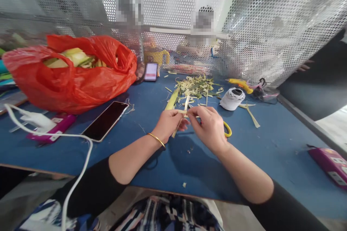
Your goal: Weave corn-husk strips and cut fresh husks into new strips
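My left hand [171, 124], with a gold bangle at its wrist, pinches pale husk strips [187, 103] above the blue table [200, 177]. Close on its right, my right hand [207, 124] has thumb and forefinger closed on the same strips. One strip stands up between the hands and another runs down below my left fingers. A broad green husk piece [172, 100] lies just beyond my left hand. Behind it is a heap of shredded green and cream husk [199, 86]. Yellow-handled scissors [227, 129] lie partly hidden beside my right hand.
On the left are a red plastic bag [89, 86] of husks, a phone [105, 121] and a power strip [58, 128] with a white cable. A white thread spool [232, 99] and yellow tool [240, 84] sit right. Perforated metal screen [173, 0] behind; a person at far right.
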`<state>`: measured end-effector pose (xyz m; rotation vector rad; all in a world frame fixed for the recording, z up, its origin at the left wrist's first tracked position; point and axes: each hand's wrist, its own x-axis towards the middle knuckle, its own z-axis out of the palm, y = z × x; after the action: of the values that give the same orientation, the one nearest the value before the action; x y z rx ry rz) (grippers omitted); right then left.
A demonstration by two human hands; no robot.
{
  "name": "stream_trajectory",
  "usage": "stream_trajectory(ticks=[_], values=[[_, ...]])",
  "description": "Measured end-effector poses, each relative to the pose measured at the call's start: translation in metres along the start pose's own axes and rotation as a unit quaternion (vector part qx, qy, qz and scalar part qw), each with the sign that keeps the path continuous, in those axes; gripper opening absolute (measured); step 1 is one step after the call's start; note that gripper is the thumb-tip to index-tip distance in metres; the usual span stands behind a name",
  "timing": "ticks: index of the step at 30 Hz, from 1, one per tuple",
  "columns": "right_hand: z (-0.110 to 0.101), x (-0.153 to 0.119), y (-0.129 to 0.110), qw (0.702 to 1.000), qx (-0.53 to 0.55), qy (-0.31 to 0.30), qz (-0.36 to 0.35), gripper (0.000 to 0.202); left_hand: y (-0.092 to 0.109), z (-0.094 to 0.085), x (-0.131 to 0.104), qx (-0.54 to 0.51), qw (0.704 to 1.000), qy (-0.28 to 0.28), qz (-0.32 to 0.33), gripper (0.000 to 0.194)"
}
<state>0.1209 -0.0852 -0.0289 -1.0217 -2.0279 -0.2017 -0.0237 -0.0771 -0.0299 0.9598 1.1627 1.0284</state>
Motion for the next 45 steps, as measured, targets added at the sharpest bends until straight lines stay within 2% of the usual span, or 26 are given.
stream_trajectory(ticks=[4, 9, 16, 22, 24, 27, 30, 33, 35, 39, 42, 45], values=[[0.0031, -0.0009, -0.0011, 0.996, -0.056, 0.042, -0.046, 0.017, 0.0018, -0.0043, -0.0011, -0.123, 0.989, -0.076, -0.013, 0.003], [0.0023, 0.0009, 0.0008, 0.996, -0.066, 0.047, -0.045, 0.018, 0.0033, -0.0098, -0.0015, -0.191, 0.972, -0.137, -0.025, 0.01], [0.0033, 0.0002, 0.0025, 0.992, -0.095, 0.011, -0.081, 0.02, 0.0019, -0.0074, -0.0003, -0.195, 0.977, -0.081, -0.024, 0.017], [0.0011, 0.0036, 0.001, 0.963, -0.119, -0.055, -0.235, 0.026, -0.0008, -0.0079, 0.0041, -0.19, 0.981, -0.047, -0.006, 0.016], [0.0013, 0.0034, -0.0001, 0.957, -0.126, -0.057, -0.256, 0.029, -0.0018, -0.0077, 0.0045, -0.19, 0.981, -0.045, -0.002, 0.017], [0.0029, 0.0021, 0.0, 0.976, -0.092, -0.024, -0.197, 0.024, -0.0019, -0.0075, 0.0039, -0.179, 0.983, -0.045, -0.003, 0.019], [0.0052, 0.0017, 0.0037, 0.999, -0.002, 0.004, -0.044, 0.019, 0.0002, -0.0084, 0.0026, -0.153, 0.987, -0.054, -0.019, 0.017], [0.0058, 0.0031, 0.0071, 0.991, 0.065, -0.036, 0.114, 0.024, 0.0024, -0.0098, 0.0015, -0.128, 0.989, -0.066, -0.028, 0.013], [0.0049, 0.0047, 0.0066, 0.978, 0.069, -0.075, 0.182, 0.025, 0.003, -0.0103, 0.0008, -0.11, 0.99, -0.08, -0.028, 0.011], [0.002, 0.0077, 0.001, 0.959, 0.058, -0.111, 0.256, 0.024, 0.0018, -0.0102, 0.0004, -0.083, 0.991, -0.106, -0.009, 0.017], [0.0029, 0.0079, -0.0014, 0.949, 0.088, -0.104, 0.283, 0.024, -0.0005, -0.0091, 0.0014, -0.081, 0.994, -0.079, 0.0, 0.021], [0.0077, 0.0056, -0.0004, 0.939, 0.141, -0.096, 0.299, 0.026, -0.003, -0.0072, 0.0027, -0.096, 0.994, -0.04, -0.019, 0.02]])
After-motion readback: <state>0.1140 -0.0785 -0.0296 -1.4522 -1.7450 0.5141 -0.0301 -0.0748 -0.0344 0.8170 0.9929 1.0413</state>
